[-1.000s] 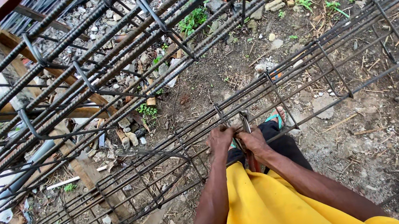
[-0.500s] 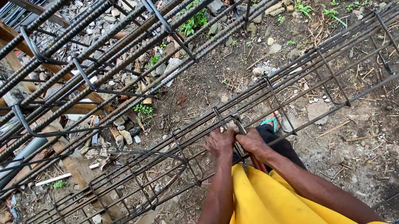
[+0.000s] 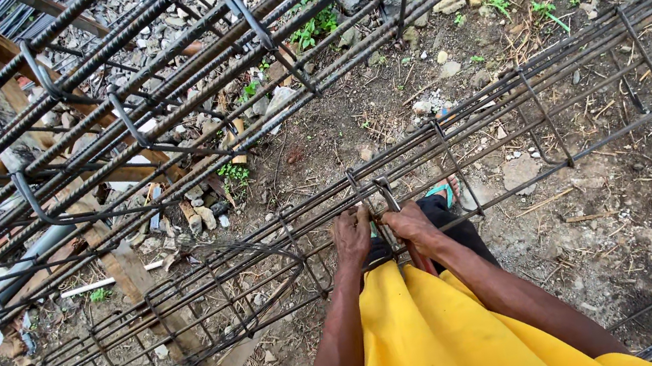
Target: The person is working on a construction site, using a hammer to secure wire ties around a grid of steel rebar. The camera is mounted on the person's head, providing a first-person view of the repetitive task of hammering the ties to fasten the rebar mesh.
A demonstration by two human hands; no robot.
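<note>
A person in a yellow shirt [image 3: 432,342] bends over a long steel bar cage [image 3: 512,134] lying across bare dirt [image 3: 611,197]. Both hands stay where they were half a second ago, at the cage's near top bar, at 6 o'clock in the view. The left hand [image 3: 352,236] is clenched on a bar; the right hand [image 3: 409,224], just beside it at 3 o'clock, grasps a bent steel tie [image 3: 386,193]. A second bar cage [image 3: 150,80] runs at 11 o'clock, over gravel.
</note>
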